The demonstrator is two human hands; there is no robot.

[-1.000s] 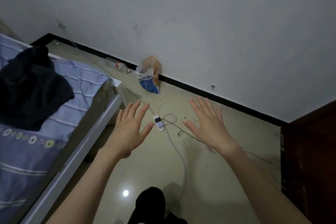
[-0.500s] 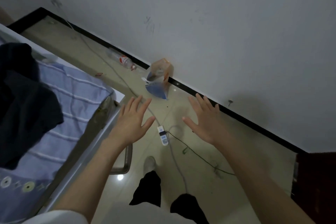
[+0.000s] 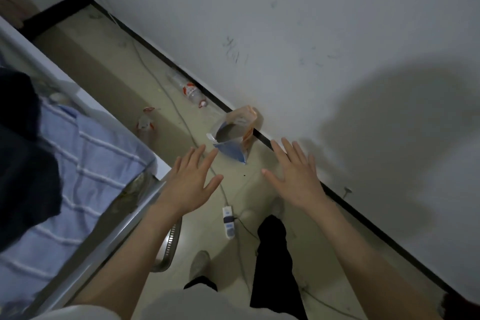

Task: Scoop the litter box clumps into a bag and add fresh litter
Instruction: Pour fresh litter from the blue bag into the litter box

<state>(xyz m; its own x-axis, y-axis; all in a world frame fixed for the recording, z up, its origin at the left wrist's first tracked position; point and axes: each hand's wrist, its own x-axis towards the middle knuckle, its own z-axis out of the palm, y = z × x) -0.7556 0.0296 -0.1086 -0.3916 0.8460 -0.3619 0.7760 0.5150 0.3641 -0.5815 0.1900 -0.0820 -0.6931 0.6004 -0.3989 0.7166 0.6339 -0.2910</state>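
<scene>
Blue-and-orange, the open litter bag (image 3: 235,135) stands on the floor against the far wall's black baseboard (image 3: 363,218). Nearer, the left hand (image 3: 191,184) and right hand (image 3: 298,176) hover with fingers spread, holding nothing. A plastic bottle (image 3: 191,91) lies farther left.

A home bedroom: a bed (image 3: 85,171) with striped sheets fills the left, dark clothing (image 3: 23,153) heaped on it, beside tiled floor (image 3: 109,60).

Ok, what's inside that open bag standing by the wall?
The bag stands open at the top against the baseboard. Its mouth shows only a dark grey interior; whether that is litter or shadow cannot be told. Anything deeper is hidden by the bag's own walls.
</scene>
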